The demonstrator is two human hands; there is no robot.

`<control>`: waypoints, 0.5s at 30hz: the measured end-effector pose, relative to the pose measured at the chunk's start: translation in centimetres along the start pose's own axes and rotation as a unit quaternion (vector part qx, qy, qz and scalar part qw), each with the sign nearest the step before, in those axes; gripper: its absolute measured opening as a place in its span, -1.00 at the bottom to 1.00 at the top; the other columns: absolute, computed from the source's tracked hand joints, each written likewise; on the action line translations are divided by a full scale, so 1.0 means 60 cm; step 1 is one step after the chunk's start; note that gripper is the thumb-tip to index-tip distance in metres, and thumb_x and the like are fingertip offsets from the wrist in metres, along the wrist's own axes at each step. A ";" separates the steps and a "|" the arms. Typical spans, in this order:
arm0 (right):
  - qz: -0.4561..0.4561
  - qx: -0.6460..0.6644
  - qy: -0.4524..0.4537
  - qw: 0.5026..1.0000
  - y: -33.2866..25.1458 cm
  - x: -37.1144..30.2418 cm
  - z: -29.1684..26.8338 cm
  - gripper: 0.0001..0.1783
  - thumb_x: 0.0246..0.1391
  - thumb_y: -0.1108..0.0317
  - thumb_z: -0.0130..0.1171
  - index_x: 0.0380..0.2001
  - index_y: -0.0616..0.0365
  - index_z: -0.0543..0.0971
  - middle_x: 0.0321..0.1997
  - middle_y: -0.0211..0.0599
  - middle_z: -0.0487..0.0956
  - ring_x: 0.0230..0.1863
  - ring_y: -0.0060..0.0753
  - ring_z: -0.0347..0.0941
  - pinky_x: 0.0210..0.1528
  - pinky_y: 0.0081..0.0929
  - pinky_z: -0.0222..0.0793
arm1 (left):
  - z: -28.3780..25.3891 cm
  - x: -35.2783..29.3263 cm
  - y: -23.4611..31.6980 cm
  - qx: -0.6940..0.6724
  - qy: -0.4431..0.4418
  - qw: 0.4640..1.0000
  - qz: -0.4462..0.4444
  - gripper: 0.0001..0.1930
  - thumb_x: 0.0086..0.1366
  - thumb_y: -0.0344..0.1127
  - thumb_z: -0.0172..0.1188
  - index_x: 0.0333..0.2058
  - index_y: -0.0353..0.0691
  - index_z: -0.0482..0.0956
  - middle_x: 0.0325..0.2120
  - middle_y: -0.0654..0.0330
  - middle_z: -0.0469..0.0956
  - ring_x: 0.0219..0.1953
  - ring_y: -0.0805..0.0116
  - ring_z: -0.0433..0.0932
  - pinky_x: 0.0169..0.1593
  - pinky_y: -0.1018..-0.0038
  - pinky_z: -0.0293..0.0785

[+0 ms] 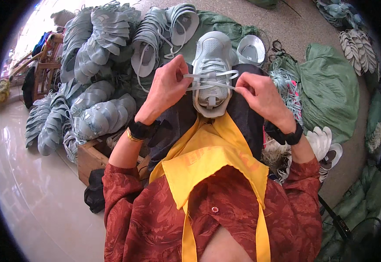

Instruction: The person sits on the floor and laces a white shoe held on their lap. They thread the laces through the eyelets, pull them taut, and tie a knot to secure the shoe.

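A pale grey-green shoe upper (214, 48) lies between my knees, its toe pointing away from me and its tongue toward me. White laces cross its front in several rows. At the left of the shoe, my left hand (168, 83) pinches a shoelace (189, 76) between thumb and fingers. On the other side my right hand (260, 94) is closed on a lace too, pulled out from the tongue end. Between the hands the laces cross over the tongue, with a loop at the right. Dark bands circle both wrists.
Stacked shoe uppers (105, 39) pile up at the left, and laced ones (184, 22) lie beyond the shoe. A green sack (330, 87) and a bundle of loose laces (282, 83) lie at the right. Beside my left arm stands a wooden box (92, 159).
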State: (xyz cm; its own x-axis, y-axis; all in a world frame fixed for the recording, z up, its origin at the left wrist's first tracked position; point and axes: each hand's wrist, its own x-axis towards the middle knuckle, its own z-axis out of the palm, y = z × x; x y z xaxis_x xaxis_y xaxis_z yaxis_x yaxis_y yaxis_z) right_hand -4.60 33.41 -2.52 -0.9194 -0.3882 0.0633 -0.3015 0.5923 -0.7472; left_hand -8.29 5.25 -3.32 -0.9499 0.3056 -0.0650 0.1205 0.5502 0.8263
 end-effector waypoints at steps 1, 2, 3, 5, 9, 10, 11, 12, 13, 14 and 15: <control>-0.015 -0.009 -0.009 1.000 0.001 -0.003 0.003 -0.90 0.14 0.47 0.24 -0.34 0.28 0.54 -0.39 -0.03 0.60 -0.36 0.02 0.59 -0.31 -0.21 0.47 | 0.000 0.001 0.000 -0.003 -0.001 1.000 -0.002 -0.82 0.24 -0.50 0.27 -0.33 -0.30 0.39 -0.56 0.33 0.42 -0.49 0.65 0.35 -0.42 0.59 0.30; -0.024 -0.003 -0.005 1.000 0.002 -0.006 0.007 -0.91 0.14 0.47 0.24 -0.34 0.27 0.54 -0.38 -0.02 0.60 -0.33 0.05 0.59 -0.29 -0.19 0.48 | -0.001 0.002 0.002 0.002 -0.002 1.000 0.000 -0.82 0.24 -0.51 0.26 -0.33 -0.29 0.39 -0.56 0.33 0.42 -0.49 0.65 0.35 -0.41 0.59 0.30; -0.033 0.002 -0.001 0.999 0.003 -0.009 0.011 -0.91 0.13 0.48 0.24 -0.34 0.27 0.54 -0.37 -0.01 0.61 -0.30 0.08 0.59 -0.27 -0.17 0.48 | -0.004 0.003 0.005 0.008 -0.003 1.000 0.003 -0.82 0.23 -0.51 0.26 -0.33 -0.29 0.38 -0.57 0.33 0.42 -0.49 0.65 0.34 -0.41 0.59 0.30; -0.032 0.000 0.008 0.999 0.001 -0.010 0.013 -0.92 0.13 0.49 0.23 -0.34 0.27 0.55 -0.36 0.00 0.61 -0.28 0.11 0.59 -0.25 -0.16 0.48 | -0.005 0.006 0.002 0.008 -0.003 1.000 0.012 -0.82 0.23 -0.50 0.25 -0.33 -0.29 0.38 -0.57 0.32 0.42 -0.49 0.64 0.34 -0.41 0.58 0.30; -0.006 -0.023 0.020 1.000 0.000 -0.004 0.012 -0.92 0.13 0.49 0.23 -0.32 0.27 0.57 -0.38 0.00 0.62 -0.31 0.06 0.61 -0.26 -0.19 0.49 | -0.005 0.007 0.004 0.007 0.002 1.000 0.007 -0.80 0.19 -0.49 0.25 -0.30 -0.30 0.36 -0.58 0.16 0.44 -0.52 0.38 0.43 -0.40 0.43 0.36; -0.003 -0.027 0.021 0.999 0.002 -0.003 0.013 -0.92 0.13 0.49 0.23 -0.31 0.28 0.58 -0.39 0.00 0.62 -0.33 0.05 0.61 -0.27 -0.21 0.50 | -0.004 0.004 0.008 0.011 0.004 1.000 -0.002 -0.78 0.17 -0.49 0.24 -0.30 -0.30 0.35 -0.58 0.08 0.45 -0.53 0.26 0.47 -0.39 0.36 0.39; 0.020 -0.008 0.016 1.000 0.003 -0.003 0.013 -0.92 0.14 0.49 0.23 -0.30 0.28 0.59 -0.40 -0.02 0.63 -0.37 -0.02 0.62 -0.30 -0.24 0.50 | -0.002 0.002 0.008 0.016 0.011 1.000 0.002 -0.78 0.17 -0.50 0.24 -0.29 -0.30 0.35 -0.57 0.09 0.45 -0.52 0.26 0.47 -0.39 0.35 0.40; 0.042 0.010 0.011 0.999 0.004 -0.004 0.013 -0.91 0.15 0.49 0.23 -0.29 0.29 0.59 -0.42 -0.04 0.64 -0.41 -0.08 0.63 -0.33 -0.27 0.50 | 0.001 -0.001 0.007 0.022 0.017 1.000 0.006 -0.77 0.17 -0.51 0.25 -0.29 -0.30 0.34 -0.57 0.09 0.45 -0.52 0.25 0.48 -0.39 0.34 0.40; 0.063 0.030 0.006 0.998 0.004 -0.004 0.013 -0.91 0.16 0.49 0.23 -0.29 0.30 0.60 -0.43 -0.06 0.65 -0.45 -0.15 0.64 -0.36 -0.31 0.50 | 0.003 -0.004 0.005 0.028 0.025 0.999 0.009 -0.77 0.18 -0.52 0.25 -0.29 -0.30 0.34 -0.56 0.09 0.45 -0.51 0.25 0.49 -0.39 0.33 0.40; 0.091 0.062 0.004 0.994 0.003 -0.005 0.012 -0.91 0.17 0.49 0.23 -0.28 0.30 0.61 -0.44 -0.09 0.66 -0.47 -0.23 0.63 -0.39 -0.34 0.49 | 0.007 -0.009 0.004 0.014 0.041 0.999 0.019 -0.76 0.18 -0.52 0.27 -0.28 -0.31 0.34 -0.54 0.09 0.45 -0.50 0.24 0.49 -0.38 0.33 0.41; 0.118 0.094 0.002 0.989 0.001 -0.006 0.010 -0.91 0.18 0.49 0.23 -0.28 0.30 0.61 -0.45 -0.12 0.67 -0.50 -0.31 0.62 -0.41 -0.38 0.48 | 0.013 -0.014 0.004 0.001 0.057 0.998 0.029 -0.74 0.18 -0.52 0.29 -0.28 -0.31 0.34 -0.52 0.09 0.46 -0.49 0.23 0.50 -0.38 0.33 0.42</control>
State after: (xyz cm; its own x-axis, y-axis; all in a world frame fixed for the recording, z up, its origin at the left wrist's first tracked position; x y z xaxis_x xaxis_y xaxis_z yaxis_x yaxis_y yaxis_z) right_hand -4.14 33.12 -2.98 -0.9595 -0.2523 -0.1253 -0.0267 0.5244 -0.8510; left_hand -7.24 5.72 -3.49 -0.9679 0.2467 0.0472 0.1769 0.5361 0.8254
